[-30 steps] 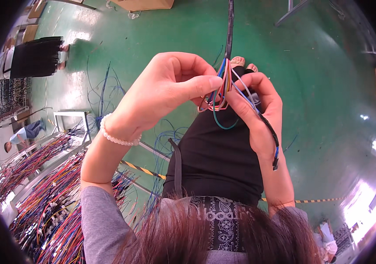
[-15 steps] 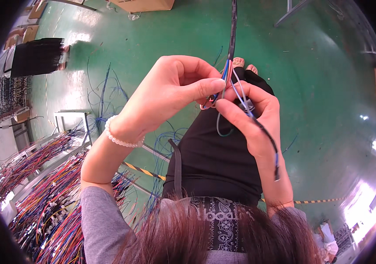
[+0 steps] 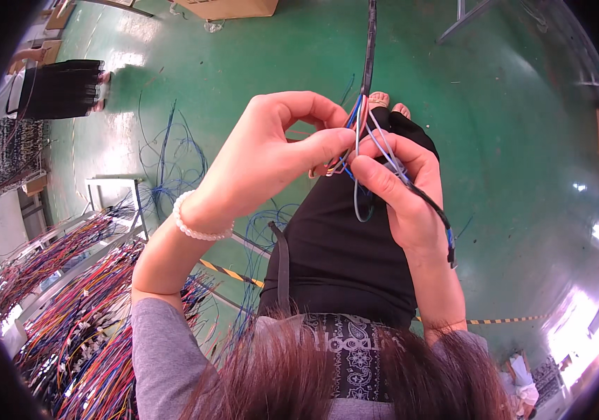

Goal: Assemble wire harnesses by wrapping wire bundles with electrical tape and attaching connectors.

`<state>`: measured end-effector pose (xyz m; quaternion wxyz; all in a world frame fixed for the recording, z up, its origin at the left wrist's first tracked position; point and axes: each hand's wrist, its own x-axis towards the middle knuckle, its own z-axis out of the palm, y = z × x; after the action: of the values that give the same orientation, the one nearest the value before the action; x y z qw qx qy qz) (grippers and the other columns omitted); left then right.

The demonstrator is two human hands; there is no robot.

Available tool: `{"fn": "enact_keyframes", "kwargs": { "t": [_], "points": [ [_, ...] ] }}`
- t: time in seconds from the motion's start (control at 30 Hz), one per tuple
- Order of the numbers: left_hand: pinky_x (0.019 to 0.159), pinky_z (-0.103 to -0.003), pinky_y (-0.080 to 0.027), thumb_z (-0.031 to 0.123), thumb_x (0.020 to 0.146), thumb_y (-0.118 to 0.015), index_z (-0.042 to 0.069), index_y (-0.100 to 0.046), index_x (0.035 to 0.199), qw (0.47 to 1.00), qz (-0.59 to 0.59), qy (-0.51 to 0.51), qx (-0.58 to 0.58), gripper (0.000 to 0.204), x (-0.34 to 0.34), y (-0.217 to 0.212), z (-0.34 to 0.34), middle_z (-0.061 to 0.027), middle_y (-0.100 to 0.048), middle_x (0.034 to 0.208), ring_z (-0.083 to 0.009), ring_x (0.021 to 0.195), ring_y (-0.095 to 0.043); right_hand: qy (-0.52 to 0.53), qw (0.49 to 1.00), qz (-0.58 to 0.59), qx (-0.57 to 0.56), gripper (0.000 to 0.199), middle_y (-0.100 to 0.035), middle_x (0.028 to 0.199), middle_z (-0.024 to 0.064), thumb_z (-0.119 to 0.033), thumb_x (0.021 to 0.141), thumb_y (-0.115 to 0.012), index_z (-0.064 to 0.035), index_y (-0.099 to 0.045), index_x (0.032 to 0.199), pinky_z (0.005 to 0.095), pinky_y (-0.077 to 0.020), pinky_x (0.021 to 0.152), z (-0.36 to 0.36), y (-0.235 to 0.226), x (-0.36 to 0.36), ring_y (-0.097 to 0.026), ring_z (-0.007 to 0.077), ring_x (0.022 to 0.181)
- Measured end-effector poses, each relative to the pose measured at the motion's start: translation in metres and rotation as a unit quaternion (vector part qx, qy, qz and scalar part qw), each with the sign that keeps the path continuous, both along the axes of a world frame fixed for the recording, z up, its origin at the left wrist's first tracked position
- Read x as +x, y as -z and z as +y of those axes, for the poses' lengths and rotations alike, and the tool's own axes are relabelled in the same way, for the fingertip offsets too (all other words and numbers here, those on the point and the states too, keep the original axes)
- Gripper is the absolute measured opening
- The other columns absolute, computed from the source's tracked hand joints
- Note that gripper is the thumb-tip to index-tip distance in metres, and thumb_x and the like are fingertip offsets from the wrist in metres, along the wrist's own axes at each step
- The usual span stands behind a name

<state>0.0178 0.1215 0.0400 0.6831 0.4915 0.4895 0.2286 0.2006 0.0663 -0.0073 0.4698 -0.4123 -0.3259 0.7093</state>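
Note:
A wire harness in a black sleeve hangs down from the top of the view and fans out into several thin coloured wires. My left hand pinches some of these wires between thumb and forefinger, just below the sleeve's end. Opposite it, my right hand is closed on other wires of the same harness. Over the right palm and wrist runs a black-sleeved branch with a small dark end. A pale wire loop dangles between the hands. The fingertips partly hide the wire ends.
Bundles of coloured wires lie on a rack at the lower left. Blue wires hang off a metal frame beside them. A person in a black skirt stands at the far left. A cardboard box sits at the top.
The left hand has shifted slightly, and the wires between the hands are spread differently. The pale loop hangs a little lower, and the black-sleeved branch has swung right over my right wrist.

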Motion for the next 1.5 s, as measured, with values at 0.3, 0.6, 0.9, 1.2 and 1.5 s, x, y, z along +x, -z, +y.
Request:
{"fn": "enact_keyframes", "kwargs": {
  "t": [0.3,0.6,0.9,1.2,1.5],
  "points": [
    [0.071,-0.027,-0.057,0.008,0.089,-0.065,-0.002,-0.058,0.101,0.996,-0.054,-0.01,-0.073,0.017,0.002,0.005,-0.003,-0.0041,-0.064,0.09,-0.0118,0.077,-0.065,0.035,0.999,-0.028,-0.01,0.015,-0.066,0.079,-0.0003,-0.013,0.085,-0.074,-0.001,-0.067,0.092,0.0165,-0.0422,0.062,-0.004,0.0,-0.008,-0.055,0.0017,0.069],
    [0.071,-0.026,-0.055,0.009,0.09,-0.066,-0.001,-0.053,0.099,0.999,-0.045,0.025,-0.008,0.018,0.003,0.018,-0.002,-0.0032,-0.061,0.093,-0.0104,0.081,-0.062,0.011,0.995,0.04,-0.086,0.017,-0.063,0.089,0.0036,-0.013,0.087,-0.068,-0.0019,-0.061,0.098,0.0206,-0.046,0.078,-0.006,-0.002,0.003,-0.059,0.008,0.079],
    [0.059,-0.021,-0.042,0.014,0.098,-0.055,0.003,-0.047,0.102,0.996,-0.075,0.046,-0.024,0.014,-0.022,0.03,-0.026,0.0,-0.053,0.082,-0.0045,0.067,-0.049,-0.109,0.969,0.202,-0.092,0.02,-0.046,0.07,-0.0007,-0.024,0.089,-0.058,-0.008,-0.047,0.084,0.0236,-0.0332,0.05,-0.005,0.003,0.03,-0.04,0.0096,0.06],
    [0.079,-0.027,-0.042,0.015,0.099,-0.049,0.0,-0.054,0.096,0.912,0.33,0.122,0.209,0.016,-0.115,0.128,-0.034,-0.0063,-0.056,0.084,-0.0163,0.082,-0.052,-0.135,0.984,0.003,-0.113,0.017,-0.065,0.091,0.0057,-0.019,0.089,-0.065,-0.0027,-0.063,0.094,0.0225,-0.0439,0.061,-0.015,0.024,0.015,-0.055,0.0074,0.073],
    [0.079,-0.029,-0.051,0.005,0.091,-0.062,-0.001,-0.054,0.121,0.998,-0.027,-0.04,0.045,0.031,-0.001,0.049,-0.078,-0.0065,-0.063,0.105,-0.0129,0.094,-0.061,-0.092,0.963,0.152,-0.201,0.023,-0.064,0.101,0.005,-0.022,0.091,-0.064,-0.0046,-0.062,0.105,0.0278,-0.0458,0.064,-0.041,0.024,0.009,-0.057,0.0111,0.08]
  ]
}}
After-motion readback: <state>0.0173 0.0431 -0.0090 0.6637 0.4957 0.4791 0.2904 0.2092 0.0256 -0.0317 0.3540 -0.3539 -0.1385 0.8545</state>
